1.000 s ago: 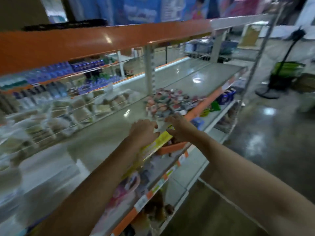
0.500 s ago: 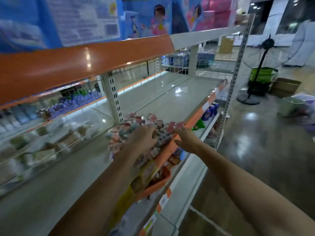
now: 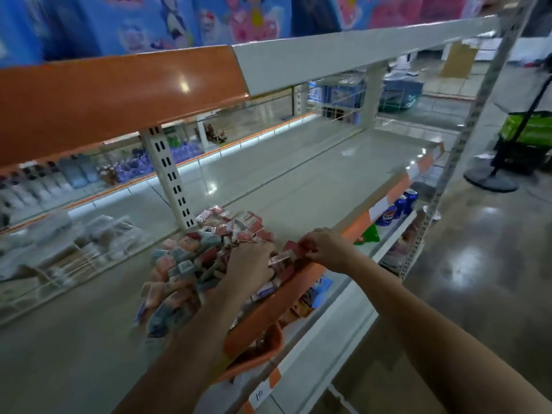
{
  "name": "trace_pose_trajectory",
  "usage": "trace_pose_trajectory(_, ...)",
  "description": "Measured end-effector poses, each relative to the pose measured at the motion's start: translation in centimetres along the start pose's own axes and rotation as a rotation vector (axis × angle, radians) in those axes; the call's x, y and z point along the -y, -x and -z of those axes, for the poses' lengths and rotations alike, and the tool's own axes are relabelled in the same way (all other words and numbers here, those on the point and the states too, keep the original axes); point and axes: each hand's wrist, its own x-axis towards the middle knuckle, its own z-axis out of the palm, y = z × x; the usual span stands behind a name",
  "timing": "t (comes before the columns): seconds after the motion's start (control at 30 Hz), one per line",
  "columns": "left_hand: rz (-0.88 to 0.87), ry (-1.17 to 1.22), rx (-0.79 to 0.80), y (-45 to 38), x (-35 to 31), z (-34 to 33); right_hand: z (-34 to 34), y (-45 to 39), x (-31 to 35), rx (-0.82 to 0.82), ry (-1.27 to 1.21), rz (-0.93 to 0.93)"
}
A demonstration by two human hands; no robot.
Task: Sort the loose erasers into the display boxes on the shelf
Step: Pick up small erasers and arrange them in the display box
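Head: left hand [image 3: 249, 264] on erasers [image 3: 191, 264]

Pink, red and grey-blue erasers [image 3: 191, 264] at centre; orange shelf edge [image 3: 286, 297]; blue cans [image 3: 400, 204] right; green bag [image 3: 528, 130] far right.

Dim, bluish light — ceiling glare, blurred, warped edges.

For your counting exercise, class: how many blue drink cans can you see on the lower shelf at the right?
3, standing together under the orange shelf edge: the front can, the middle can and the back can. More may be hidden behind the edge.
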Motion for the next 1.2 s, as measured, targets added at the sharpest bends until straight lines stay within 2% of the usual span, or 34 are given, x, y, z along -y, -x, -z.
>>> trace_pose_trajectory(0.2,0.136,0.168,-0.06,0.0,-0.8,0.2,0.9,-1.8,-2.2,0.017,-0.158,0.194)
trace_pose_trajectory(0.37,0.303,0.504,-0.12,2.0,-1.0,1.1,1.8,-2.2,-2.2,0.057,-0.477,0.255)
trace_pose_trajectory(0.47,0.374,0.682,-0.209,4.4,-0.9,1.8,1.5,-2.2,-0.9,0.074,-0.57,0.295)
trace_pose_trajectory(0.7,0.551,0.987,-0.38,11.0,-0.3,3.4,-0.2,-1.0,4.9,0.252,-0.835,0.39)
trace_pose_trajectory(0.77,0.64,1.006,-0.43,15.6,0.3,4.5,-1.1,-0.1,9.0,0.385,-0.874,0.466)
trace_pose_trajectory(0.83,0.662,0.991,-0.415,17.1,0.5,5.2,-1.4,0.3,10.7,0.393,-0.902,0.468)
trace_pose_trajectory(0.9,0.751,0.943,-0.477,20.7,1.4,5.9,-2.1,1.6,14.4,0.428,-0.916,0.508)
trace_pose_trajectory(1.03,0.859,0.855,-0.57,28.3,3.3,7.3,-4.1,4.5,21.4,0.626,-0.997,0.585)
trace_pose_trajectory(1.13,0.917,0.812,-0.622,34.4,4.3,8.2,-6.3,7.0,26.3,0.696,-0.915,0.739)
trace_pose_trajectory(1.2,0.943,0.784,-0.645,38.5,5.0,8.7,-7.9,9.1,29.9,0.673,-0.814,0.826)
